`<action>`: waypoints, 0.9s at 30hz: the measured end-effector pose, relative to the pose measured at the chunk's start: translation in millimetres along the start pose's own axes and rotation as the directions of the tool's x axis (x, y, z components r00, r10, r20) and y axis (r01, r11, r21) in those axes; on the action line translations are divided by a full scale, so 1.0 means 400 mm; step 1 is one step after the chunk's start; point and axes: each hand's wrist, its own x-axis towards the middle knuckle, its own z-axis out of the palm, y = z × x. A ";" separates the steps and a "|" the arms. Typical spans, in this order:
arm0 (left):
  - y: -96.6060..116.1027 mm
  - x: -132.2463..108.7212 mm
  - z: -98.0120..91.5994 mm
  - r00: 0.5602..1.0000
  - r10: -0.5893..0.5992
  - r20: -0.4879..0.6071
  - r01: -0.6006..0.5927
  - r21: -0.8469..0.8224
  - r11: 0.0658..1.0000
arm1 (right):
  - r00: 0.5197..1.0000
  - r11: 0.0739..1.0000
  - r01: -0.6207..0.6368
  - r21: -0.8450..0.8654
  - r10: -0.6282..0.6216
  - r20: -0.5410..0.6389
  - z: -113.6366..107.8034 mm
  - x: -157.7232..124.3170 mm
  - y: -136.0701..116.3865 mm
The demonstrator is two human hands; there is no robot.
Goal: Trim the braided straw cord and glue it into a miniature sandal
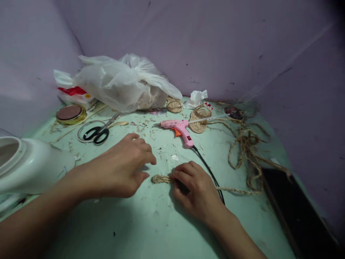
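Observation:
My right hand pinches a folded length of braided jute rope against the table. The rope's looped end sticks out to the left of my fingers, and its tail runs right toward a tangle of cord. My left hand hovers left of the loop with fingers apart and curved, touching nothing. Beyond my hands lies a pink hot glue gun with an orange trigger and a glue stick in its back. Its black cable passes behind my right hand.
Scissors lie at the left near a round tin. A white jar rests on its side. A plastic bag stands at the back beside coiled rope discs. A dark flat object lies at the right.

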 end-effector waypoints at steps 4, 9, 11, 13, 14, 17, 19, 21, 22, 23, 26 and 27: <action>0.038 0.011 0.046 1.000 0.012 0.012 -0.013 0.066 0.998 | 1.000 1.000 -0.021 -0.011 0.021 0.009 -0.001 0.000 -0.004; 0.054 0.025 0.085 0.999 0.028 -0.020 -0.026 0.106 0.994 | 0.999 1.000 -0.030 0.000 0.030 0.020 -0.001 0.000 -0.005; 0.049 0.030 0.087 0.999 0.028 -0.022 -0.026 0.098 0.995 | 0.999 1.000 -0.016 0.000 0.016 0.033 -0.002 0.001 -0.001; 0.044 0.034 0.084 0.999 0.043 -0.021 -0.041 0.095 0.995 | 0.998 1.000 0.022 -0.006 -0.021 0.051 -0.003 0.001 0.004; 0.043 0.036 0.083 0.998 0.059 -0.024 -0.056 0.100 0.993 | 0.997 0.999 0.046 -0.010 -0.045 0.060 -0.003 0.001 0.008; 0.043 0.042 0.079 0.989 0.143 -0.025 -0.138 0.134 0.981 | 0.992 0.995 0.096 -0.016 -0.094 0.084 -0.006 0.002 0.015; 0.046 0.045 0.079 0.980 0.196 -0.025 -0.190 0.158 0.969 | 0.991 0.995 0.100 -0.017 -0.098 0.088 -0.008 0.001 0.017; 0.045 0.044 0.081 0.976 0.216 -0.024 -0.210 0.162 0.964 | 0.993 0.996 0.090 -0.013 -0.089 0.076 -0.011 -0.001 0.018; 0.041 0.042 0.082 0.977 0.210 -0.025 -0.204 0.152 0.967 | 0.995 0.997 0.081 -0.009 -0.080 0.067 -0.012 -0.002 0.018; 0.035 0.039 0.082 0.980 0.199 -0.023 -0.194 0.132 0.972 | 0.996 0.997 0.071 -0.003 -0.071 0.060 -0.013 -0.003 0.019; 0.002 0.028 0.071 0.986 0.165 0.014 -0.165 0.045 0.985 | 0.997 0.999 0.047 0.018 -0.048 0.066 -0.019 -0.007 0.020; -0.011 0.024 0.064 0.988 0.153 0.031 -0.154 0.025 0.988 | 0.996 0.999 0.040 0.022 -0.042 0.075 -0.021 -0.008 0.020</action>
